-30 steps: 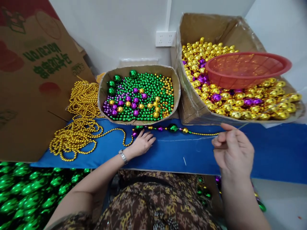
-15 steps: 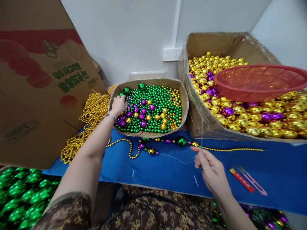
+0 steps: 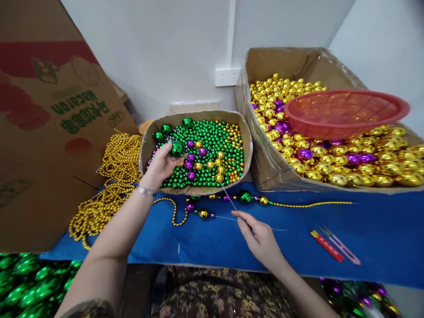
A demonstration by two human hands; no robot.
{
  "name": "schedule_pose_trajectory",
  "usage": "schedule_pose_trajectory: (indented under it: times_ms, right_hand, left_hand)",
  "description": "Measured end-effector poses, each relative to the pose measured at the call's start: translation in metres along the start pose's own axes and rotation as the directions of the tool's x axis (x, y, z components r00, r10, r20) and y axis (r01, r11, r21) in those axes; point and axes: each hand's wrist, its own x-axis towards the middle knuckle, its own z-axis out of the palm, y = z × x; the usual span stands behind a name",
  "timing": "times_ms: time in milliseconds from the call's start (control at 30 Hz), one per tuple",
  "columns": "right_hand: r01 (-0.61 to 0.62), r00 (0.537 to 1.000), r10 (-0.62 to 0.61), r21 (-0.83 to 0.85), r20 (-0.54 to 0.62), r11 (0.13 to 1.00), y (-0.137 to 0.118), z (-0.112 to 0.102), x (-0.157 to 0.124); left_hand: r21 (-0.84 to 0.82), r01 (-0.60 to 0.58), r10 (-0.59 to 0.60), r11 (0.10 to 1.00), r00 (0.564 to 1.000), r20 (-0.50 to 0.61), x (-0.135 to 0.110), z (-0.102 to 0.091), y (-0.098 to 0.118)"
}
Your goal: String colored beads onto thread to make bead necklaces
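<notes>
My left hand (image 3: 161, 167) is over the left side of a cardboard tray (image 3: 247, 152), its fingers closed around a large shiny green bead (image 3: 177, 149). In my right hand (image 3: 260, 238), thumb and fingertips pinch a long thin needle (image 3: 228, 195) that slants up and left to the tray's front edge. White thread (image 3: 227, 217) runs near these fingers toward a string of purple, gold and green beads (image 3: 245, 196) on the blue cloth. Small green, gold and purple beads (image 3: 205, 132) fill the tray, with two other large green beads (image 3: 166, 128) near its back left.
A big carton (image 3: 256, 88) of gold and purple beads at right bears a red plastic basket (image 3: 347, 112). Gold bead strands (image 3: 119, 163) lie left, beside a tall cardboard box (image 3: 43, 145). Pink-handled snips (image 3: 344, 249) and a red-and-yellow packet (image 3: 326, 246) rest on the blue cloth (image 3: 281, 260).
My left hand has lifted from the tray's left side, moving right and nearer with a large green bead. My right hand has shifted left, and its needle now tilts toward the tray.
</notes>
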Motion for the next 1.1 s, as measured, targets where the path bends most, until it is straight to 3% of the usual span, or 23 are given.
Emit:
schedule_pose_trajectory:
  times_ms: [67, 200, 400, 867, 1000, 1100]
  right_hand:
    - [0.070, 0.998, -0.070, -0.018, -0.006, 0.997, -0.003, 0.003, 0.001]
    - [0.198, 0.979, -0.201, -0.075, -0.029, 0.977, -0.006, 0.007, -0.001]
    - [0.255, 0.962, -0.266, -0.164, -0.054, 0.953, -0.003, 0.007, -0.007]
    - [0.248, 0.965, -0.261, -0.224, -0.031, 0.943, 0.002, 0.015, -0.011]
    - [0.252, 0.964, -0.265, -0.262, -0.017, 0.932, 0.009, 0.010, -0.014]
    - [0.246, 0.963, -0.267, -0.299, -0.031, 0.922, 0.012, 0.000, -0.016]
  left_hand:
    - [-0.215, 0.106, -0.098, 0.971, 0.994, 0.047, -0.035, 0.021, -0.002]
    - [-0.465, 0.242, -0.224, 0.852, 0.970, 0.094, -0.088, 0.056, -0.005]
    - [-0.598, 0.298, -0.288, 0.744, 0.951, 0.114, -0.111, 0.083, -0.005]
    - [-0.466, 0.251, -0.134, 0.848, 0.954, 0.269, -0.124, 0.077, -0.011]
    - [-0.389, 0.165, -0.081, 0.907, 0.971, 0.224, -0.125, 0.071, -0.019]
    - [-0.253, 0.012, 0.031, 0.967, 0.986, 0.165, -0.123, 0.063, -0.024]
